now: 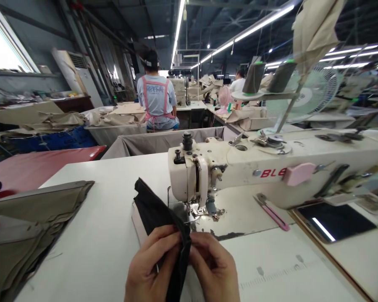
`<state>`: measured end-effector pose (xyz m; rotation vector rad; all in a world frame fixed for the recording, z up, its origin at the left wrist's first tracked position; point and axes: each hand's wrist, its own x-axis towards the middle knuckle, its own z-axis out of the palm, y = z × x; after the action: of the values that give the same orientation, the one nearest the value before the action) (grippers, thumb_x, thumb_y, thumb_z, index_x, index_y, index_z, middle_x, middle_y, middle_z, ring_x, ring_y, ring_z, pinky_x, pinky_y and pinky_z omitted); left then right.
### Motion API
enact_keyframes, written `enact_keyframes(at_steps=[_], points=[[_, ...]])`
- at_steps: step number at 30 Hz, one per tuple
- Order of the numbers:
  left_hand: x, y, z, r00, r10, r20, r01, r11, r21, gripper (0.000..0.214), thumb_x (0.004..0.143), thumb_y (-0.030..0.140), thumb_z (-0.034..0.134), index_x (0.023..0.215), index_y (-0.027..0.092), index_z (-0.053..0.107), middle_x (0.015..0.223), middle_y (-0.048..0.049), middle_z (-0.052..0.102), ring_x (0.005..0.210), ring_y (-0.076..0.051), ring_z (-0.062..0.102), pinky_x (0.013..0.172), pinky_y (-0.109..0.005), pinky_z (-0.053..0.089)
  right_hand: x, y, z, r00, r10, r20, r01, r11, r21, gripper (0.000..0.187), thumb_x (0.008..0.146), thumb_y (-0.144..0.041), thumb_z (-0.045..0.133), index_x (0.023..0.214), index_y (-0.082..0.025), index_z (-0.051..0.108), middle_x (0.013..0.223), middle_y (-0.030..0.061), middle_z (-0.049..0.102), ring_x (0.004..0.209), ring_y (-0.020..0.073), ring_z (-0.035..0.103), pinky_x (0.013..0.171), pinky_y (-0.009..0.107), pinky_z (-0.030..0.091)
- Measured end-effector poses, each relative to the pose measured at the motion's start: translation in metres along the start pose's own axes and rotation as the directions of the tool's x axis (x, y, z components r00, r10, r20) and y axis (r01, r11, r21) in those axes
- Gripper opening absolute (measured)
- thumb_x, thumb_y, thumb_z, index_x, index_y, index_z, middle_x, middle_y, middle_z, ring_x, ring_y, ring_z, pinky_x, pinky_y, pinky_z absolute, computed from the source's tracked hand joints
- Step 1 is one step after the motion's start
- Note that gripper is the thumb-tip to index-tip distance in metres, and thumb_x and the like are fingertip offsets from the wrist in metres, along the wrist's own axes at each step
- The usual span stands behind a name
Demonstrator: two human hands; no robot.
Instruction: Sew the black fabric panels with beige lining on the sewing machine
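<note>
"How does the grip look on each side?"

"The left grip point(153, 266) is closed on a black cloth point(153, 209), thumb and fingers pinching it from the left. The right grip point(216, 266) is drawn in narrow on the same cloth's right edge, opposite the left one. How the layers fold between the fingertips I can't fairly say, since the fingers cover them."

"And where does the cloth lie?"

"In front of the sewing machine point(233, 167), near the presser foot point(199, 209). Its far end slants away to the left over the white surface point(94, 226), and the near part stands up between the two grips. A pale strip point(139, 224) shows along its left side."

"What else is on that side?"

"A stack of olive fabric point(40, 235), well apart from both grips."

"And to the right?"

"Pink-handled snips point(275, 214) lie by the machine, and a dark-screened phone point(337, 222) lies farther right. A pink pad point(300, 174) sits on the machine, beside red letters point(267, 173). Higher up, two dark thread cones point(253, 79) stand on a holder point(261, 96)."

"Anyone beyond?"

"A person point(157, 98) in a pale blue top and pink apron sits facing away."
</note>
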<state>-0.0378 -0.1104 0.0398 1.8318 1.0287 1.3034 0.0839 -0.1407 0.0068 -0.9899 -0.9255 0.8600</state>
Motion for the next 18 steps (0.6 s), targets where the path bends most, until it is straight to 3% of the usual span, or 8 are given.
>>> enact_keyframes(at_steps=[2,4,6,10,12,15,18], points=[[-0.001,0.001,0.004,0.997,-0.052,-0.06,0.049,0.997,-0.063,0.018,0.078,0.018,0.062,0.094,0.023,0.07,0.094,-0.0022,0.069,0.084,-0.014,0.066,0.077,-0.017,0.053,0.003,-0.006,-0.003,0.99,-0.138,-0.035,0.133,0.984,-0.118,0.014,0.08,-0.016,0.064,0.087,-0.027,0.069,0.08,-0.0012,0.069,0.07,0.0134,0.066,0.064,0.018,0.053],[-0.001,0.003,0.008,0.992,-0.102,-0.079,0.092,0.988,-0.122,0.021,0.077,0.017,0.064,0.096,0.023,0.068,0.093,-0.0011,0.069,0.084,-0.014,0.066,0.078,-0.018,0.053,0.006,-0.01,-0.007,0.963,-0.268,0.032,0.267,0.925,-0.27,0.02,0.081,-0.011,0.062,0.09,-0.027,0.069,0.082,-0.0004,0.07,0.075,0.0141,0.067,0.069,0.019,0.053],[0.002,0.004,0.009,0.994,-0.094,-0.052,0.086,0.988,-0.129,0.016,0.078,0.016,0.063,0.09,0.024,0.07,0.099,-0.0012,0.068,0.088,-0.015,0.066,0.078,-0.017,0.054,0.007,-0.013,-0.008,0.946,-0.304,0.11,0.323,0.879,-0.351,0.023,0.083,-0.01,0.059,0.096,-0.026,0.069,0.085,0.0012,0.071,0.076,0.0148,0.068,0.068,0.019,0.053],[0.006,0.006,0.008,0.989,0.143,0.039,-0.143,0.99,-0.004,0.022,0.083,0.012,0.055,0.087,0.025,0.071,0.099,-0.0022,0.067,0.094,-0.016,0.064,0.083,-0.022,0.053,0.005,-0.017,-0.004,0.965,-0.245,0.095,0.262,0.909,-0.323,0.019,0.089,-0.019,0.051,0.095,-0.024,0.069,0.084,0.0029,0.07,0.073,0.0159,0.066,0.064,0.021,0.051],[0.005,0.007,0.008,0.975,0.222,0.009,-0.223,0.975,0.017,0.024,0.083,0.01,0.054,0.094,0.026,0.069,0.098,-0.0022,0.067,0.094,-0.016,0.062,0.084,-0.023,0.052,0.003,-0.019,0.0,0.969,-0.213,0.127,0.241,0.933,-0.269,0.021,0.091,-0.023,0.048,0.093,-0.023,0.069,0.085,0.0039,0.07,0.076,0.0169,0.065,0.066,0.022,0.051],[0.003,0.008,0.01,0.99,0.105,-0.097,-0.104,0.994,0.01,0.019,0.083,0.012,0.057,0.095,0.024,0.066,0.098,-0.0027,0.065,0.09,-0.015,0.063,0.078,-0.021,0.054,0.0,-0.018,0.004,0.987,-0.115,0.113,0.133,0.977,-0.169,0.018,0.09,-0.028,0.05,0.091,-0.021,0.067,0.082,0.0042,0.07,0.072,0.0166,0.065,0.064,0.022,0.051],[0.004,0.009,0.009,0.995,0.034,-0.092,-0.027,0.996,0.081,0.013,0.083,0.016,0.058,0.09,0.021,0.068,0.101,-0.0045,0.065,0.09,-0.015,0.065,0.077,-0.019,0.055,-0.001,-0.016,0.004,0.999,-0.03,0.016,0.032,0.992,-0.119,0.01,0.086,-0.027,0.058,0.088,-0.021,0.065,0.079,0.0028,0.07,0.068,0.0156,0.066,0.064,0.021,0.053]])
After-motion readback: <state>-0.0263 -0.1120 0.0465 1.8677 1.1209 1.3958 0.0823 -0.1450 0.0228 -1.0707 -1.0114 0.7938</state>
